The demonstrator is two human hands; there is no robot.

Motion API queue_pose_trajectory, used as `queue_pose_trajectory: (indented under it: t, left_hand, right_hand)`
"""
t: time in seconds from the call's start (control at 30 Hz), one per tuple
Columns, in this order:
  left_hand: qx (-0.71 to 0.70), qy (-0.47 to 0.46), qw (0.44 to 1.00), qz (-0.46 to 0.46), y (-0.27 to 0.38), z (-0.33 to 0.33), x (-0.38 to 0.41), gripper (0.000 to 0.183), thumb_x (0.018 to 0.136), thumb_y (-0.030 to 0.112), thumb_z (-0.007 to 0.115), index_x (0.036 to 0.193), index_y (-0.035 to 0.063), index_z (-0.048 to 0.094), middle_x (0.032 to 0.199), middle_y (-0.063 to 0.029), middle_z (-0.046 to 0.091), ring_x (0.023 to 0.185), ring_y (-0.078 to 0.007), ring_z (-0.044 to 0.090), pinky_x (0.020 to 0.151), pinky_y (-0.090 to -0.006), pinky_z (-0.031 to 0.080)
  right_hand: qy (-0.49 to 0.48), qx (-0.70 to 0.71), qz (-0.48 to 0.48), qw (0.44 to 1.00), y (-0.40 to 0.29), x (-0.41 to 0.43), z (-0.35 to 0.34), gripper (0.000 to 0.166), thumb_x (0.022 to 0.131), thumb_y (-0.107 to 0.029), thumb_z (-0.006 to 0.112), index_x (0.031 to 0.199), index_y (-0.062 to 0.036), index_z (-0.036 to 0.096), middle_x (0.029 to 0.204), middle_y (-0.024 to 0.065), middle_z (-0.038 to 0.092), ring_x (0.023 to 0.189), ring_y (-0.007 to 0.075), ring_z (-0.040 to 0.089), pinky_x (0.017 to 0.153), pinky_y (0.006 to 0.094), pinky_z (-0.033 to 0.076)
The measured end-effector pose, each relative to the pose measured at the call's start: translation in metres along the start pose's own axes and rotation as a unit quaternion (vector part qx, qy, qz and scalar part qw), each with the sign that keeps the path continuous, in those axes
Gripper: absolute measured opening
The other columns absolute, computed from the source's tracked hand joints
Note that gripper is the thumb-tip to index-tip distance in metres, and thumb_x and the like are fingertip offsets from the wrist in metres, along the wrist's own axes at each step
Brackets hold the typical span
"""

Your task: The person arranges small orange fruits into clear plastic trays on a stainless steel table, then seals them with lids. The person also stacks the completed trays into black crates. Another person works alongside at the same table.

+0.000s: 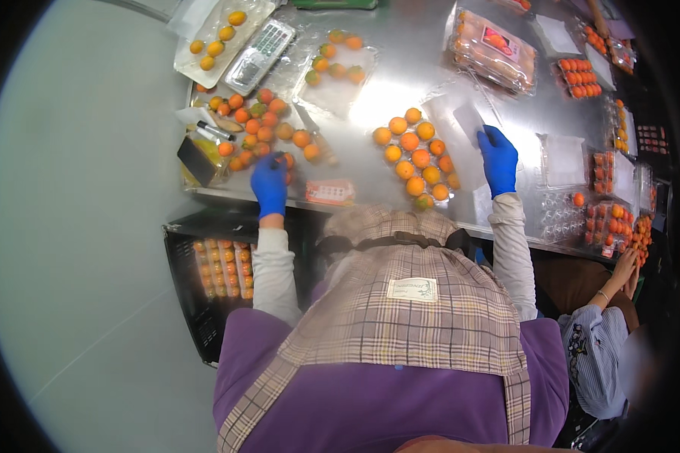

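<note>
My left hand, in a blue glove, reaches over the near edge of a pile of loose round orange fruits. Its fingertips are down among them, and whether they grip one is hidden. In front of me lies a clear plastic fruit tray whose hollows hold orange and yellow fruits. My right hand, also blue-gloved, pinches the edge of a thin translucent sheet to the right of the filled tray. A knife lies between the pile and that tray.
Packed clamshells sit at the back of the metal table. A calculator, a marker and a dark phone-like slab lie at left. Below stands a black crate of packed fruit. At right, another person's hands touch fruit.
</note>
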State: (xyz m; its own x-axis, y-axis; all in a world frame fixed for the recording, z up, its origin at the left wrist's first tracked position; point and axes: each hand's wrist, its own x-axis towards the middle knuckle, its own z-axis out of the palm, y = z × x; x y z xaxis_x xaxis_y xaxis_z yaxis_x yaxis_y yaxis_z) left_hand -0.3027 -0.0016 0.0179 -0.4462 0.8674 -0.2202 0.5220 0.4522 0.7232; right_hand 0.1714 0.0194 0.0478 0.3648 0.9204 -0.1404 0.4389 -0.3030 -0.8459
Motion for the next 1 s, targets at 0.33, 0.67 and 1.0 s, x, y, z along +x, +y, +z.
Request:
queue_pose_trajectory:
  t: [0.33, 0.67, 1.0]
  left_hand:
    - [0.086, -0.102, 0.972, 0.193, -0.043, 0.024, -0.049, 0.038, 0.071, 0.017, 0.082, 0.105, 0.0042, 0.071, 0.093, -0.0141, 0.068, 0.088, -0.0319, 0.067, 0.082, -0.0384, 0.053]
    - [-0.003, -0.096, 0.984, 0.152, -0.001, 0.016, -0.054, 0.032, 0.082, 0.007, 0.073, 0.114, 0.0037, 0.071, 0.107, -0.0087, 0.071, 0.093, -0.0177, 0.067, 0.083, -0.0301, 0.053]
    - [-0.138, -0.385, 0.888, 0.211, 0.133, 0.129, -0.061, 0.052, 0.087, 0.01, 0.069, 0.137, 0.0071, 0.056, 0.118, -0.0127, 0.068, 0.102, -0.0134, 0.064, 0.089, -0.0282, 0.052]
  right_hand:
    - [0.008, -0.001, -0.016, 1.0, 0.007, 0.004, 0.003, 0.028, 0.091, -0.018, 0.067, 0.113, -0.0002, 0.069, 0.09, 0.009, 0.073, 0.078, 0.0114, 0.066, 0.074, 0.0275, 0.052]
    - [0.004, -0.017, -0.01, 1.0, -0.005, 0.0, -0.001, 0.028, 0.091, -0.021, 0.066, 0.113, -0.0035, 0.069, 0.085, 0.0097, 0.072, 0.076, 0.0131, 0.068, 0.072, 0.028, 0.053]
    - [-0.015, -0.046, 0.001, 0.999, 0.001, 0.001, 0.0, 0.031, 0.091, -0.024, 0.065, 0.115, -0.0053, 0.069, 0.097, 0.0138, 0.073, 0.085, 0.0213, 0.072, 0.078, 0.0314, 0.054]
